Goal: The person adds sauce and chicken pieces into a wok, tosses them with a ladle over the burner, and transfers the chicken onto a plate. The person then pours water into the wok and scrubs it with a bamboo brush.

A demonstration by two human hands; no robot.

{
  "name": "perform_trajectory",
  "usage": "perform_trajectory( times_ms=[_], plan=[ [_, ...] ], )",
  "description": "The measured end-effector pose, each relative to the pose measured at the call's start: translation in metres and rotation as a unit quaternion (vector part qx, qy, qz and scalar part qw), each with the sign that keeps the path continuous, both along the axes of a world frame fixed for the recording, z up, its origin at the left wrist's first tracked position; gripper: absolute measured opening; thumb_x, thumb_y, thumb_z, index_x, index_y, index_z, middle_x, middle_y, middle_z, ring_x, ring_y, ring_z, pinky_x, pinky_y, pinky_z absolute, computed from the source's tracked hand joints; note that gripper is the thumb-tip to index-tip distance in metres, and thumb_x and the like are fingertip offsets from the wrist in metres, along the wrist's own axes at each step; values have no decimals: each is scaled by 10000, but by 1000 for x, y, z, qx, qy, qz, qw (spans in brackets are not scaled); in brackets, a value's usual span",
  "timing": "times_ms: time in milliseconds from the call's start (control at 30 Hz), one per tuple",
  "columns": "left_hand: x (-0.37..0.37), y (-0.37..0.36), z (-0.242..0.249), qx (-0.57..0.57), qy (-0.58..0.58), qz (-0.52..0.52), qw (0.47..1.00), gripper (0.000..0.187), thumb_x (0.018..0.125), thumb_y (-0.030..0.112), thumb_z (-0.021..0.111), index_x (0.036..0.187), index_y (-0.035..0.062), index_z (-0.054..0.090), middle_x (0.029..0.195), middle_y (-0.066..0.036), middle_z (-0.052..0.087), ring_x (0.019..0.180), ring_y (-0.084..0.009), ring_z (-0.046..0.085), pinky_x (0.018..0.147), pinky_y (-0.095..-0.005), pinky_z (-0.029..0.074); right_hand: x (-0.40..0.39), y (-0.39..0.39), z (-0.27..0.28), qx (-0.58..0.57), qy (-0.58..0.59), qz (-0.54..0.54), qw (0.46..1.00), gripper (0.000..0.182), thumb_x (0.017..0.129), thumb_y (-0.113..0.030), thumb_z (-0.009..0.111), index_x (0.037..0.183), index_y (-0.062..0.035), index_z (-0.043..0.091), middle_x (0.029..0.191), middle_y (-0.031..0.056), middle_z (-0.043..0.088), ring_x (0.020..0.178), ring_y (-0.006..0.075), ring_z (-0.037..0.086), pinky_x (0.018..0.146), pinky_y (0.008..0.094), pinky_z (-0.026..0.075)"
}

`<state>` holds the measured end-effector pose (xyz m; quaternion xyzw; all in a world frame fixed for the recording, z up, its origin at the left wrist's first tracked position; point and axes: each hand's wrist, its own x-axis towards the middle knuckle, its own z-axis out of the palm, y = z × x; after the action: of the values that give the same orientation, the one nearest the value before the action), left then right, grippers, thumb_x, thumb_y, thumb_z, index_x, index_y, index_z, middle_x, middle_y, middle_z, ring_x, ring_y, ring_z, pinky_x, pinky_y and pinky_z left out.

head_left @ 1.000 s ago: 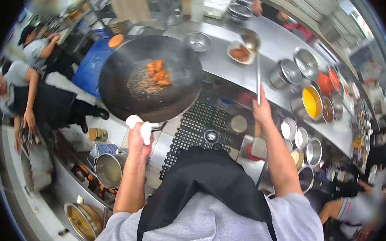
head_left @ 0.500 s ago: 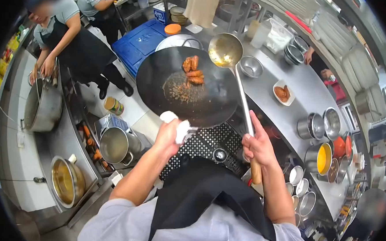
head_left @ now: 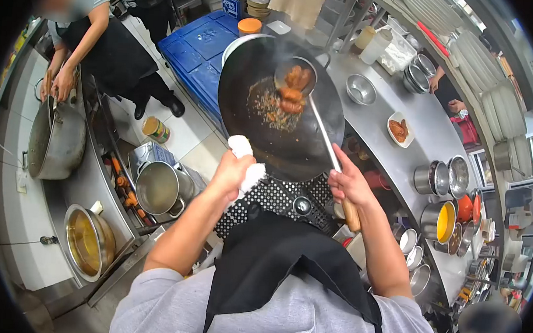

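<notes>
My left hand (head_left: 232, 173) is closed around a folded white cloth (head_left: 252, 179) at the near left rim of a large black wok (head_left: 239, 70). Whether the wok's handle lies inside the cloth is hidden. My right hand (head_left: 353, 185) grips a long ladle (head_left: 326, 131) by its wooden end, the index finger stretched along the shaft. The ladle's bowl is inside the wok, with glazed brown pieces of meat (head_left: 292, 98), like chicken wings, in it and at its near edge. Chopped bits (head_left: 273, 109) lie on the wok's surface beside them. Faint steam rises there.
On the right, a steel counter (head_left: 381, 131) carries a white dish (head_left: 400, 129) of similar pieces, an empty bowl (head_left: 361, 89) and several pots. A blue lidded bin (head_left: 200, 46) stands behind the wok. A co-worker (head_left: 103, 40) bends over a large pot (head_left: 66, 145) at left.
The ladle's bowl has come down from beyond the wok's right rim to the meat pieces. The wok appears shifted right and tilted differently. My view has shifted slightly.
</notes>
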<state>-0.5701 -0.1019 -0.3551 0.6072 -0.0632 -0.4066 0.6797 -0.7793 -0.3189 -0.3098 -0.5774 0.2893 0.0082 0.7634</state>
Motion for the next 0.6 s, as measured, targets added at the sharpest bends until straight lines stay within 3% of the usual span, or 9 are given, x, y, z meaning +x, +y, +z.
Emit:
perform_trajectory(
  times_ms=[100,200,333,433,600],
  plan=[
    [0,10,8,42,127,-2,991,94,864,117,526,854,40,579,631,-47,563,449,-150,520,371,-305,376,-5,-2,-46,213,-54,-34,975,689,1003,-119,482,1562,-324,135,747,27,445,462,65,378,428,245,368],
    [-12,19,-10,42,195,-17,980,98,880,143,534,829,63,558,592,-39,526,417,-146,480,352,-287,329,-25,12,-72,351,-91,-83,928,692,1002,-113,480,1560,-339,138,737,25,430,458,65,370,427,248,364],
    [-26,11,-10,61,190,-42,979,90,886,145,539,855,61,550,601,-36,530,416,-146,486,349,-286,345,-59,27,-54,265,-65,-136,952,663,1005,-109,473,1555,-330,175,758,34,430,440,48,374,394,231,371],
    [-28,-1,-8,39,162,-50,985,93,878,125,553,849,37,559,636,-54,570,440,-151,525,351,-304,378,-93,22,-40,336,-146,-185,912,673,1007,-127,490,1556,-345,166,732,22,411,443,49,368,403,231,376],
    [-38,-40,4,31,110,-74,991,54,872,97,547,864,43,548,655,-37,567,476,-138,551,367,-293,410,-145,5,-8,296,-230,-253,892,673,1004,-124,494,1553,-348,176,746,24,407,428,38,355,378,209,368]
  ],
)
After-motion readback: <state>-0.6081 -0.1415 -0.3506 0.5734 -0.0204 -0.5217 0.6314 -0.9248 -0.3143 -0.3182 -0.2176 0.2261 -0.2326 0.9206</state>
